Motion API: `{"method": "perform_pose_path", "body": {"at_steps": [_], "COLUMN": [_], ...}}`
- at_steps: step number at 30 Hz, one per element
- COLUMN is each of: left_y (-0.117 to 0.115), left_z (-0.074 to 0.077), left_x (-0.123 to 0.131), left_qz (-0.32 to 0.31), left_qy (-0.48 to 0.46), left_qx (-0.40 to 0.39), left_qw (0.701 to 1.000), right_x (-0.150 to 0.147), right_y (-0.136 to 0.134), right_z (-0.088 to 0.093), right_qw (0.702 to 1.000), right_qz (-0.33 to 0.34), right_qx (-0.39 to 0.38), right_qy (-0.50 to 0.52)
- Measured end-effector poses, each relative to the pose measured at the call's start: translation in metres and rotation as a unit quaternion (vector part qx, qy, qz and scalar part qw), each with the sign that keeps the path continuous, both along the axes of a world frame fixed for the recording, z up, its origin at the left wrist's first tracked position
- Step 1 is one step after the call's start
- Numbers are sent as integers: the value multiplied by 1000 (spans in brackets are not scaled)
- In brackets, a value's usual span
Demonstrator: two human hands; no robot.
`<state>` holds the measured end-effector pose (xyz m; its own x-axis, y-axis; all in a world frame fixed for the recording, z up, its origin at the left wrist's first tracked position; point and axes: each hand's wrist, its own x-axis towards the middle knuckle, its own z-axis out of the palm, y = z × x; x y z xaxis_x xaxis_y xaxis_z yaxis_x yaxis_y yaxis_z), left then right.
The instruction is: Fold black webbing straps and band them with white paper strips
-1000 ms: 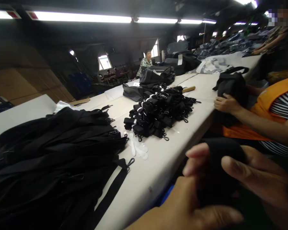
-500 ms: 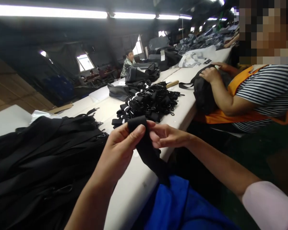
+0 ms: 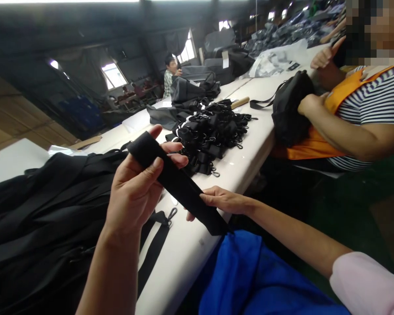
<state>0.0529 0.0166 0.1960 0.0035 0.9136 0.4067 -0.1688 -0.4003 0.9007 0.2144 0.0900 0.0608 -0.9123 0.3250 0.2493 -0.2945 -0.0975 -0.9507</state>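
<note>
A wide black webbing strap point(image 3: 180, 186) runs slanting between my two hands. My left hand point(image 3: 136, 183) has it looped over the fingers, with the thumb pressing on its face. Lower down, my right hand point(image 3: 221, 200) pinches the strap between thumb and fingers, close to the blue cloth point(image 3: 236, 267) over my lap. Beyond my hands lies a heap of bundled black straps point(image 3: 213, 135) with metal snap hooks and white ties. Left of my left hand spreads a large pile of loose black straps point(image 3: 52, 210); one strap end with a hook point(image 3: 171, 216) hangs out beside my wrist.
The long white table point(image 3: 249, 153) stretches away to the right. Across its edge, a co-worker in an orange apron point(image 3: 318, 135) handles a black bag point(image 3: 290, 109). Grey folded bags point(image 3: 193, 89), a wooden stick point(image 3: 240, 103) and plastic-wrapped goods point(image 3: 276, 37) lie farther back.
My left hand has moved left and up, my right hand slightly down, so the strap now stretches longer between them. A hooked strap end shows by my left wrist. The co-worker has raised one hand.
</note>
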Motion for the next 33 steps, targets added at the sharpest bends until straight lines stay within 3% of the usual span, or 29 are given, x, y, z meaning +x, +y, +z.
{"method": "perform_pose_path", "body": {"at_steps": [5,11,16,21,24,33], "left_y": [1,-3,-10,-18,-21,-21], "left_z": [-11,-23,-10,6,9,12], "left_x": [0,6,11,14,20,27], "left_qz": [-8,-35,-12,54,84,175], "left_qy": [14,72,95,151,174,99], "left_qx": [33,70,105,141,148,131], "left_qw": [999,994,990,977,970,971], "right_x": [-4,-11,-15,-6,-2,-8], "right_y": [-2,5,1,-18,-28,-46], "right_z": [-20,-16,-1,9,5,-23], "right_qw": [995,984,983,987,988,991], "right_qz": [-27,-75,-67,31,50,-101], "right_qx": [-96,-151,-151,-121,-126,-81], "right_qy": [20,50,83,99,80,24]}}
